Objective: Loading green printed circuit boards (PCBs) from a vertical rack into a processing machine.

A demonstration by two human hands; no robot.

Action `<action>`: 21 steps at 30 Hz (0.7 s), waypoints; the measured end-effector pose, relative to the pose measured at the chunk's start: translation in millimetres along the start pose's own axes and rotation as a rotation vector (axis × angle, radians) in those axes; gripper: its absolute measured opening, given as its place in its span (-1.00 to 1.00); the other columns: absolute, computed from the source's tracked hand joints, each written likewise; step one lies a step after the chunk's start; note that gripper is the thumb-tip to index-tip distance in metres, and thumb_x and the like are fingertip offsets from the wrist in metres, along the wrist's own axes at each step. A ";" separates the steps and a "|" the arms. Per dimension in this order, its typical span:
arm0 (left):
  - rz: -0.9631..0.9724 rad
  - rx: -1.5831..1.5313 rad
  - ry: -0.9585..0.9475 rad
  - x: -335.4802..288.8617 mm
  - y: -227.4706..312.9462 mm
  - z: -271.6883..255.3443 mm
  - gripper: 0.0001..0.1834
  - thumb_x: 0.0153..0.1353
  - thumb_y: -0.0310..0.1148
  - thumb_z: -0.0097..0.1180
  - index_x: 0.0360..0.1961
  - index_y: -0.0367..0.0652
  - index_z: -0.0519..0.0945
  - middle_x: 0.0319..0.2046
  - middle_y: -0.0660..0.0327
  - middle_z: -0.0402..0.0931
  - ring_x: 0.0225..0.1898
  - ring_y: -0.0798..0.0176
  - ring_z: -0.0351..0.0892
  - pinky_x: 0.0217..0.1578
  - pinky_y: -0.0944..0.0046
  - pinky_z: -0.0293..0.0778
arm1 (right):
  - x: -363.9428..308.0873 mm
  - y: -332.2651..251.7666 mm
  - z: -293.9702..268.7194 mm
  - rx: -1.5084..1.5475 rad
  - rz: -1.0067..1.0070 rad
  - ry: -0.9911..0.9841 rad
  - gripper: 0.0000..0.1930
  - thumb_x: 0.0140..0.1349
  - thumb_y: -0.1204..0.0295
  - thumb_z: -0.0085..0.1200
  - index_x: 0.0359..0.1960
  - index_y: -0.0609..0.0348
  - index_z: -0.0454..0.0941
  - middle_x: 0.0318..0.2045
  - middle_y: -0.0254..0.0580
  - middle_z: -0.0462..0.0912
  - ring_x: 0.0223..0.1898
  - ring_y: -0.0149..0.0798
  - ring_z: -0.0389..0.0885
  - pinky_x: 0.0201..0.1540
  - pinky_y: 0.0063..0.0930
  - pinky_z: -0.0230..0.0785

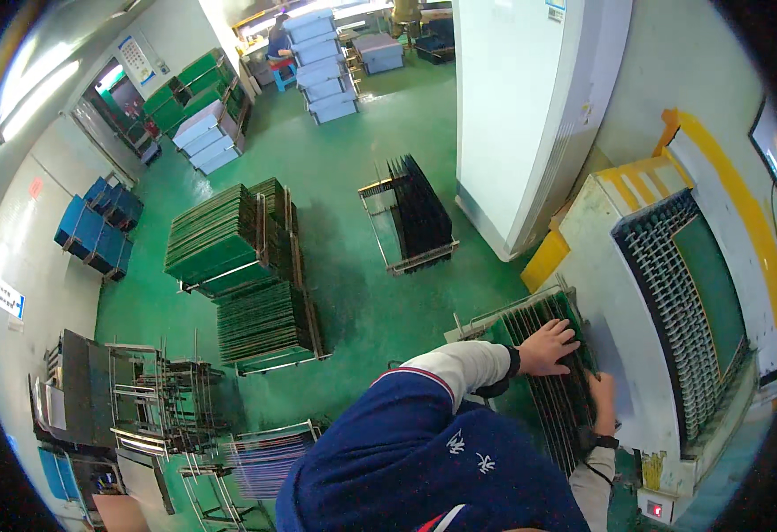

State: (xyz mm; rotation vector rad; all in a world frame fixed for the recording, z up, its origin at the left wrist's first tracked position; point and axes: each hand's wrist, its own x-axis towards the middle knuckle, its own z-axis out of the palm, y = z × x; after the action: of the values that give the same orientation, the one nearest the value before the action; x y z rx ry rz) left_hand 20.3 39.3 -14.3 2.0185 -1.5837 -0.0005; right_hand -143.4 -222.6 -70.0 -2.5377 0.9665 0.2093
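Note:
Below me at the right stands a rack of thin green panels [541,403], set upright on edge side by side. My left hand [548,348] lies over their top edges, its fingers spread apart. Closer to the machine, my right hand [601,399] is closed at the edge of the rightmost green panel; its fingertips are partly hidden. Beside the rack is a machine with a bed of rollers [672,306], and a flat green panel [712,293] lies on the rollers.
A tall white cabinet [521,115] stands ahead. Racks of green panels [215,235] and a rack of dark panels [419,213] stand on the green floor. Metal frames [153,399] are at the left. Blue-grey bins [322,66] are stacked far off, near a seated person [279,40].

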 end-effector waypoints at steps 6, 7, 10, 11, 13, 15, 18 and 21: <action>0.022 -0.026 0.086 5.2 1.3 5.3 -0.25 0.16 0.09 0.39 0.27 -0.15 0.60 0.25 -0.03 0.43 0.43 -0.22 0.24 0.46 -0.20 0.15 | -15.6 -1.8 4.9 0.079 -0.095 0.235 -0.47 0.22 0.01 0.35 -0.34 0.40 0.66 -0.48 0.22 0.64 -0.44 0.10 0.60 -0.29 -0.04 0.42; 0.017 -0.023 0.084 5.1 0.1 6.8 -0.26 0.16 0.08 0.39 0.27 -0.15 0.61 0.25 -0.03 0.43 0.43 -0.22 0.24 0.45 -0.19 0.15 | -17.2 -4.7 4.0 0.073 -0.077 0.233 -0.47 0.21 0.01 0.35 -0.32 0.38 0.66 -0.45 0.22 0.65 -0.40 0.12 0.63 -0.26 -0.04 0.43; 0.008 -0.014 0.067 5.3 -0.8 6.0 -0.27 0.16 0.07 0.40 0.26 -0.14 0.61 0.24 -0.02 0.43 0.42 -0.21 0.25 0.45 -0.18 0.16 | -25.4 -16.8 0.4 0.080 -0.018 0.212 -0.49 0.20 0.01 0.37 -0.28 0.35 0.68 -0.38 0.22 0.69 -0.32 0.16 0.67 -0.20 -0.04 0.45; 0.003 -0.010 0.059 4.0 -0.5 4.7 -0.27 0.16 0.07 0.40 0.26 -0.13 0.61 0.24 -0.02 0.43 0.42 -0.20 0.25 0.45 -0.17 0.15 | -28.4 -22.6 -3.0 0.096 -0.001 0.195 -0.50 0.20 0.02 0.38 -0.28 0.34 0.69 -0.38 0.22 0.69 -0.31 0.16 0.67 -0.19 -0.04 0.45; 0.012 -0.003 0.073 5.5 2.9 1.8 -0.28 0.16 0.07 0.40 0.25 -0.13 0.62 0.23 -0.01 0.44 0.42 -0.20 0.25 0.45 -0.16 0.15 | -30.8 -22.3 -6.1 0.103 0.015 0.194 -0.50 0.19 0.02 0.39 -0.28 0.33 0.69 -0.38 0.21 0.70 -0.31 0.17 0.67 -0.19 -0.04 0.46; 0.011 0.001 0.080 6.5 4.6 -0.2 -0.29 0.15 0.06 0.40 0.24 -0.12 0.62 0.22 -0.01 0.44 0.42 -0.19 0.26 0.45 -0.16 0.16 | -29.9 -21.4 -6.2 0.089 -0.002 0.220 -0.50 0.18 0.01 0.39 -0.29 0.33 0.69 -0.38 0.19 0.70 -0.31 0.19 0.66 -0.19 -0.05 0.46; 0.008 0.003 0.086 6.0 5.0 1.1 -0.31 0.15 0.06 0.41 0.22 -0.12 0.63 0.20 0.00 0.45 0.40 -0.18 0.26 0.43 -0.15 0.18 | -29.7 -18.7 -4.4 0.072 -0.048 0.228 -0.50 0.19 0.02 0.39 -0.30 0.33 0.68 -0.38 0.18 0.71 -0.32 0.20 0.66 -0.19 -0.05 0.46; 0.024 0.011 0.119 3.3 0.3 5.7 -0.32 0.14 0.05 0.42 0.19 -0.12 0.64 0.18 0.01 0.45 0.38 -0.17 0.27 0.41 -0.14 0.19 | -28.0 -23.6 -1.9 0.045 0.001 0.211 -0.51 0.17 -0.02 0.40 -0.27 0.24 0.75 -0.31 0.17 0.76 -0.21 0.26 0.73 -0.13 0.03 0.51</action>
State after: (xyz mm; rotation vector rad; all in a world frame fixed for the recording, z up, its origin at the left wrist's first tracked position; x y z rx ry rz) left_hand 19.1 33.9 -17.7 1.9697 -1.5357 0.1354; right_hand -148.7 -190.7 -52.7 -2.5554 1.0381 -0.0815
